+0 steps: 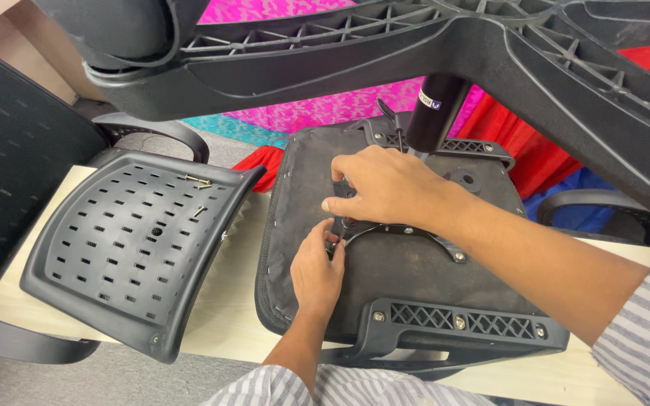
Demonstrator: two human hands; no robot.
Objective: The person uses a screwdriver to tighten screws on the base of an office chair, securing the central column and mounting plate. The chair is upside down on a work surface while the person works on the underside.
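An upside-down office chair seat lies on a pale table, its fabric underside up. A black metal mechanism plate sits bolted on it, with the gas cylinder and star base rising toward the camera. My right hand presses on the left part of the plate. My left hand pinches something small at the plate's left corner; what it holds is hidden by the fingers.
A perforated black plastic backrest panel lies left of the seat with a few loose screws on it. A mesh chair back stands at far left. An armrest bracket edges the seat front. Bright cloth lies beyond.
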